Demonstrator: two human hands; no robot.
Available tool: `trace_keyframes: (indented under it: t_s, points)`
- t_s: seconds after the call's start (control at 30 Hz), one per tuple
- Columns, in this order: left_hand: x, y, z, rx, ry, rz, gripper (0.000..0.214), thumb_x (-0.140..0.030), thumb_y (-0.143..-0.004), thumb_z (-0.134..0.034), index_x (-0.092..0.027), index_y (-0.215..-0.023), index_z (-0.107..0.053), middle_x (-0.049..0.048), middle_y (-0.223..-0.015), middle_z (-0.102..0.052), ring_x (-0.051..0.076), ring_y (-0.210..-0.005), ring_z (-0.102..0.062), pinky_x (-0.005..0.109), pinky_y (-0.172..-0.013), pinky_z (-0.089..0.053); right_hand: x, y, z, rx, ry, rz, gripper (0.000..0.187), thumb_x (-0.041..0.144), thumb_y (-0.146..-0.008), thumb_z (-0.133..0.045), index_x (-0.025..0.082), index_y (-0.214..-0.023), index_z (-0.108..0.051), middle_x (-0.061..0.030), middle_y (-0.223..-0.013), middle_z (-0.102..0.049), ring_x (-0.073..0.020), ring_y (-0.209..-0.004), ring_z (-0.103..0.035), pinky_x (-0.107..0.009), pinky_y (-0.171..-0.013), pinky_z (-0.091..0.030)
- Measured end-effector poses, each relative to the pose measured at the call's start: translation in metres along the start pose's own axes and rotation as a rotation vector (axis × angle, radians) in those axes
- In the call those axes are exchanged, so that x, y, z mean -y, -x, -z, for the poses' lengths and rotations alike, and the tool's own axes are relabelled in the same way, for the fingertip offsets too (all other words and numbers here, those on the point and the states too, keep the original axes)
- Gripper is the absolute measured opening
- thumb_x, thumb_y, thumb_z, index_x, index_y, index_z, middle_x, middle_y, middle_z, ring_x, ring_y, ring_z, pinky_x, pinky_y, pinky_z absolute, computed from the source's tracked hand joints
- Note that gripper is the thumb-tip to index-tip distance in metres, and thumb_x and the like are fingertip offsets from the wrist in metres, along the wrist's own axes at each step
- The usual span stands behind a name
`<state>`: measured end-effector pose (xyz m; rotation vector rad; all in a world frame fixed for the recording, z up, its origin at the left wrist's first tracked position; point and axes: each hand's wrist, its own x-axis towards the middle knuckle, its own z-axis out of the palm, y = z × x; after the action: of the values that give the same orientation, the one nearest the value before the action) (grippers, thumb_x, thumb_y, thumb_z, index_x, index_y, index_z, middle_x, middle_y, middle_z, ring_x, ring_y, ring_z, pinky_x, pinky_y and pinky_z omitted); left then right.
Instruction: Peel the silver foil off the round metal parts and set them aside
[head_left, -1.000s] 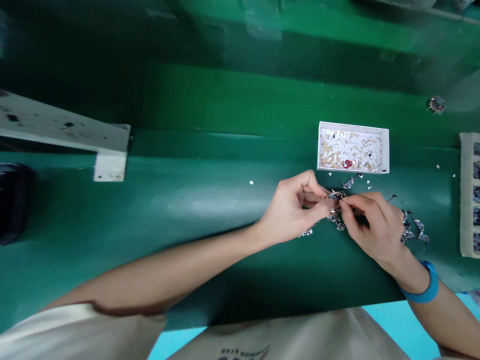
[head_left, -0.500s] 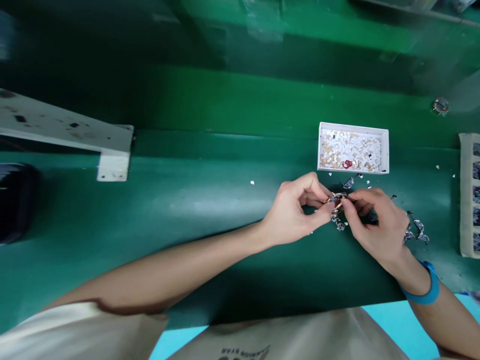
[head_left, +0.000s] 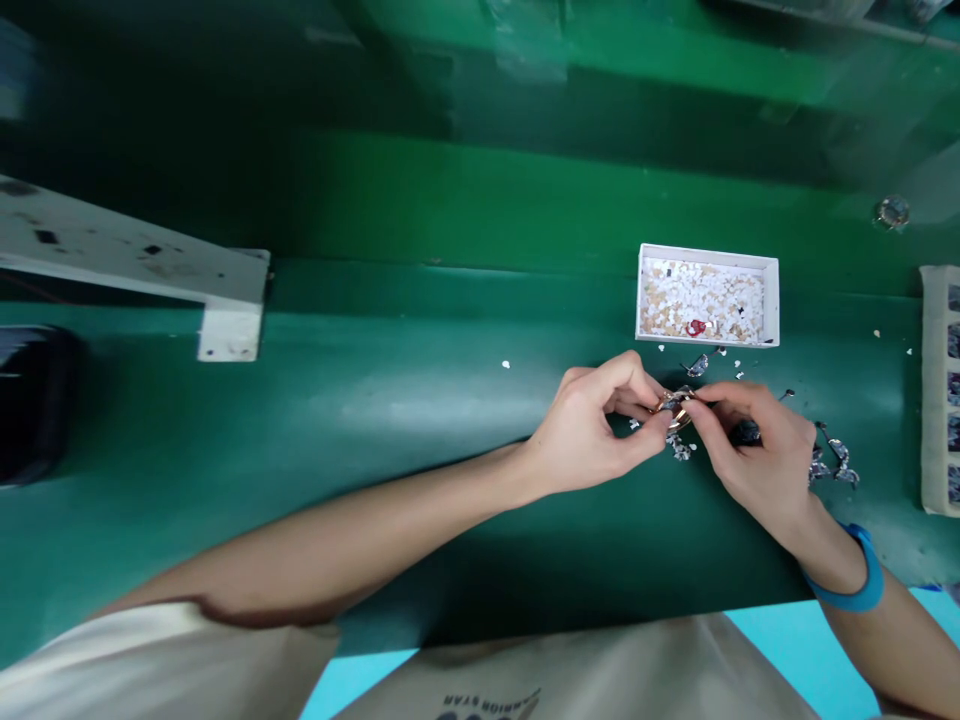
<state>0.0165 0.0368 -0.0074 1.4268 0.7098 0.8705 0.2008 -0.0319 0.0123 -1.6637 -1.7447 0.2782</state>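
Note:
My left hand and my right hand meet in front of the white box. Between their fingertips is a small gold-coloured watch case with silvery and dark parts inside. The left thumb and fingers pinch its left side. On its right side, the right thumb and index finger are closed. Small silvery metal parts lie just below the case. One more dark metal part is on the bench above it. Beside my right wrist, several linked-looking metal pieces are partly covered by the hand.
A shallow white box holds many tiny white and tan bits and a red piece. At the right edge stands a cream tray with dark parts. A round metal piece is at upper right; a pale bracket juts in from the left.
Both hands still hold the watch case in nearly the same place. My left fingers have shifted slightly, and the whole view has moved a little.

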Motion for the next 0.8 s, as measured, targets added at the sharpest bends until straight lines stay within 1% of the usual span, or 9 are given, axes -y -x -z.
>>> trace_keyframes:
  t_s: [0.07, 0.17, 0.27, 0.37, 0.5, 0.6, 0.73, 0.8]
  points:
    - [0.0, -0.0011, 0.0, -0.01, 0.014, 0.018, 0.017, -0.016, -0.084, -0.073, -0.018, -0.081, -0.056, 0.0046, -0.085, -0.077, 0.013, -0.069, -0.075, 0.02, -0.064, -0.065, -0.003, -0.0008, 0.0007, -0.016, 0.066, 0.085, 0.007, 0.026, -0.099, -0.074, 0.024, -0.099, -0.067, -0.0008, -0.089, -0.077, -0.0122, -0.062, -0.068, -0.026, -0.061, -0.055]
    - [0.0006, -0.0013, -0.0014, -0.038, -0.001, 0.049, 0.017, -0.018, -0.085, -0.074, -0.018, -0.082, -0.057, 0.0043, -0.084, -0.076, 0.014, -0.069, -0.075, 0.021, -0.066, -0.066, -0.0078, -0.0024, 0.0026, 0.025, 0.177, 0.248, 0.01, 0.019, -0.099, -0.072, 0.023, -0.104, -0.065, -0.0029, -0.094, -0.077, -0.0147, -0.077, -0.073, -0.027, -0.067, -0.054]
    - [0.0013, -0.0005, -0.0035, -0.051, -0.017, 0.056, 0.018, -0.019, -0.085, -0.073, -0.018, -0.082, -0.056, 0.0033, -0.084, -0.076, 0.014, -0.07, -0.076, 0.022, -0.068, -0.067, -0.0095, -0.0034, 0.004, 0.075, 0.281, 0.323, 0.011, 0.018, -0.1, -0.069, 0.022, -0.109, -0.063, -0.0041, -0.097, -0.077, -0.0157, -0.08, -0.073, -0.028, -0.066, -0.052]
    - [0.0015, 0.0004, -0.0054, -0.058, -0.024, 0.042, 0.018, -0.019, -0.086, -0.073, -0.018, -0.083, -0.056, 0.0024, -0.084, -0.076, 0.013, -0.07, -0.076, 0.022, -0.07, -0.067, -0.0085, -0.0032, 0.0034, 0.092, 0.334, 0.323, 0.009, 0.019, -0.102, -0.066, 0.02, -0.109, -0.061, -0.0045, -0.096, -0.075, -0.0149, -0.077, -0.071, -0.028, -0.064, -0.05]
    - [0.0017, 0.0011, -0.0069, -0.063, -0.059, 0.023, 0.016, -0.018, -0.087, -0.072, -0.018, -0.084, -0.056, 0.0027, -0.086, -0.076, 0.014, -0.072, -0.077, 0.022, -0.072, -0.068, -0.007, -0.003, 0.0003, 0.107, 0.338, 0.286, 0.002, 0.021, -0.106, -0.06, 0.02, -0.106, -0.059, -0.0047, -0.093, -0.073, -0.0138, -0.071, -0.068, -0.028, -0.061, -0.047]
    - [0.0024, 0.0017, -0.0074, -0.06, -0.085, -0.009, 0.016, -0.016, -0.088, -0.071, -0.018, -0.084, -0.056, 0.0023, -0.087, -0.075, 0.013, -0.072, -0.077, 0.021, -0.073, -0.068, -0.0061, -0.0034, -0.0011, 0.101, 0.347, 0.272, 0.003, 0.021, -0.106, -0.058, 0.02, -0.104, -0.058, -0.0042, -0.09, -0.072, -0.0135, -0.068, -0.065, -0.028, -0.059, -0.045]
    - [0.0038, 0.0023, -0.0083, -0.054, -0.111, -0.044, 0.015, -0.014, -0.089, -0.07, -0.018, -0.084, -0.056, 0.0017, -0.085, -0.075, 0.013, -0.071, -0.077, 0.02, -0.072, -0.067, -0.0058, -0.0037, -0.0014, 0.111, 0.37, 0.296, 0.003, 0.019, -0.105, -0.058, 0.019, -0.102, -0.057, -0.0044, -0.09, -0.071, -0.014, -0.068, -0.066, -0.028, -0.058, -0.044]
    - [0.0038, 0.0024, -0.0083, -0.057, -0.114, -0.047, 0.015, -0.015, -0.089, -0.07, -0.018, -0.084, -0.057, 0.0016, -0.084, -0.075, 0.013, -0.071, -0.077, 0.021, -0.072, -0.068, -0.0066, -0.0033, -0.0015, 0.129, 0.327, 0.267, 0.004, 0.019, -0.105, -0.058, 0.02, -0.102, -0.057, -0.0038, -0.089, -0.07, -0.0143, -0.068, -0.066, -0.028, -0.058, -0.046]
